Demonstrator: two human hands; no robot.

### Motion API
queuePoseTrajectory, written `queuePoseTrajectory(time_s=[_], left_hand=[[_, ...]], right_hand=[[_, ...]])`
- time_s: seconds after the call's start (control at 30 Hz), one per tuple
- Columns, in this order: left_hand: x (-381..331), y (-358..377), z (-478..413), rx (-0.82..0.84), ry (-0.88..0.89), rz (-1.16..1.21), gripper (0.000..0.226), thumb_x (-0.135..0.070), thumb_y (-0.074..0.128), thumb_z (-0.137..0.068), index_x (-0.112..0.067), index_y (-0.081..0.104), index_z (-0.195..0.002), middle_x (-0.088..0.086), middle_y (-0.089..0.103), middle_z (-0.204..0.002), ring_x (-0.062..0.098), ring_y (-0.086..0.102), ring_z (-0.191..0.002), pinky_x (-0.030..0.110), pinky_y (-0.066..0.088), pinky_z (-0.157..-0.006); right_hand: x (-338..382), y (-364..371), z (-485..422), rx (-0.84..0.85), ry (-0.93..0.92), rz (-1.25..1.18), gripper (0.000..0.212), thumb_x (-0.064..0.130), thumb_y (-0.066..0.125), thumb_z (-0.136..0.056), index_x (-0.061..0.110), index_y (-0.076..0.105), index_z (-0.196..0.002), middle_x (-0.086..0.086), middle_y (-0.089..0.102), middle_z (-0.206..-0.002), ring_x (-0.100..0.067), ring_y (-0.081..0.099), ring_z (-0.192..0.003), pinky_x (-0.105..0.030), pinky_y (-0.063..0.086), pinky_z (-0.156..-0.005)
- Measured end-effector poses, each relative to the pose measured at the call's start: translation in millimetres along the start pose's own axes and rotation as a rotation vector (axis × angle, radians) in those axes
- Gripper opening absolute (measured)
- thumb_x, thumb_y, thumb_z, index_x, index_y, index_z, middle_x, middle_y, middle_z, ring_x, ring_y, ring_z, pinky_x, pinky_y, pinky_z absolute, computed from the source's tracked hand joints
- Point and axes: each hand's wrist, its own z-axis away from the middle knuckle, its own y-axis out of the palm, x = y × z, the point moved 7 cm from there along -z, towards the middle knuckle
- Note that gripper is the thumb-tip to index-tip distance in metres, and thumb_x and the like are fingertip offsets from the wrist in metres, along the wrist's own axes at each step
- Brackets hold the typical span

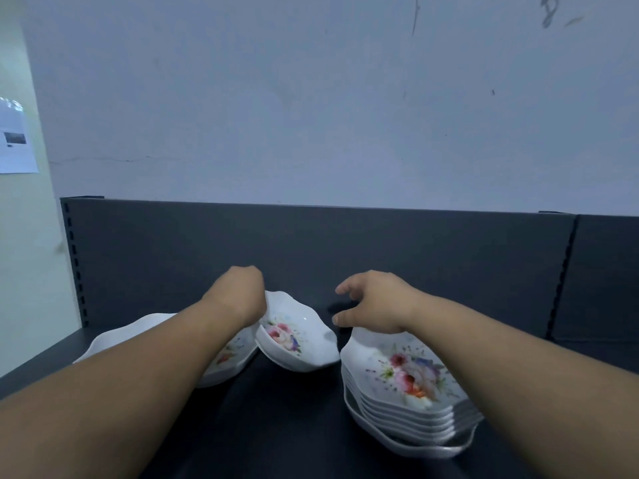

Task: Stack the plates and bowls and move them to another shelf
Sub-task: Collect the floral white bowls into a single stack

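My left hand (pixel 238 293) grips the far rim of a white floral bowl (pixel 301 344), which is tilted up off the dark shelf (pixel 276 416). Under my left forearm lies a larger white floral dish (pixel 228 361), partly hidden. To the right stands a stack of several white floral plates (pixel 408 392) resting on a wider plate. My right hand (pixel 373 302) hovers over the far edge of that stack, fingers spread and holding nothing.
The shelf's dark back panel (pixel 345 257) rises behind the dishes, with slotted uprights at left and right. A pale wall stands above it. A paper sheet (pixel 15 140) hangs on the left wall.
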Motion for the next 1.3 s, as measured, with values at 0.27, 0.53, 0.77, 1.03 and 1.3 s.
queuePoseTrajectory(time_s=[0.27,0.53,0.77,1.03,1.3], left_hand=[[7.9,-89.1,37.4,-0.288,-0.055,0.139,0.027,-0.007,0.051,-0.082,-0.010,0.068,-0.103,0.009,0.069,-0.097,0.025,0.061,-0.080,0.030,0.049,-0.064],[-28.7,-117.9,88.3,-0.404,-0.075,0.449,0.027,-0.010,0.053,-0.084,-0.012,0.068,-0.106,0.005,0.070,-0.105,0.023,0.063,-0.094,0.025,0.040,-0.073],[-73.2,-77.3,116.3,-0.276,-0.094,0.727,0.023,-0.018,0.051,-0.088,-0.021,0.071,-0.100,-0.004,0.073,-0.080,0.011,0.068,-0.075,0.021,0.044,-0.059],[-95.8,-36.7,143.2,-0.136,-0.152,0.837,0.030,-0.030,0.052,-0.095,-0.015,0.074,-0.081,0.001,0.072,-0.067,0.005,0.061,-0.054,0.018,0.042,-0.052],[-94.2,-2.7,160.5,-0.114,-0.259,0.866,0.041,-0.038,0.045,-0.096,-0.009,0.071,-0.081,0.003,0.074,-0.080,0.021,0.067,-0.083,0.028,0.048,-0.076]], right_hand=[[7.2,-23.9,16.4,-0.137,-0.121,-0.148,0.071,0.046,0.069,-0.085,0.033,0.037,-0.148,0.007,0.038,-0.154,-0.016,0.041,-0.137,-0.027,0.037,-0.103],[-15.3,-54.3,46.2,-0.168,-0.098,-0.481,0.071,0.045,0.072,-0.083,0.030,0.042,-0.146,0.009,0.050,-0.124,-0.011,0.059,-0.096,-0.020,0.047,-0.073],[-53.2,-74.7,78.7,-0.020,-0.143,-0.451,0.037,0.047,0.085,-0.067,0.036,0.063,-0.095,0.019,0.070,-0.094,0.000,0.067,-0.086,-0.015,0.050,-0.070],[-88.5,-62.1,109.4,0.109,-0.061,-0.157,0.081,0.048,0.092,-0.051,0.026,0.062,-0.123,0.012,0.062,-0.116,-0.010,0.058,-0.109,-0.025,0.046,-0.097],[-93.2,-43.9,116.3,0.026,-0.085,-0.137,0.041,0.050,0.086,-0.064,0.028,0.064,-0.090,0.013,0.058,-0.092,-0.010,0.056,-0.088,-0.023,0.043,-0.071]])
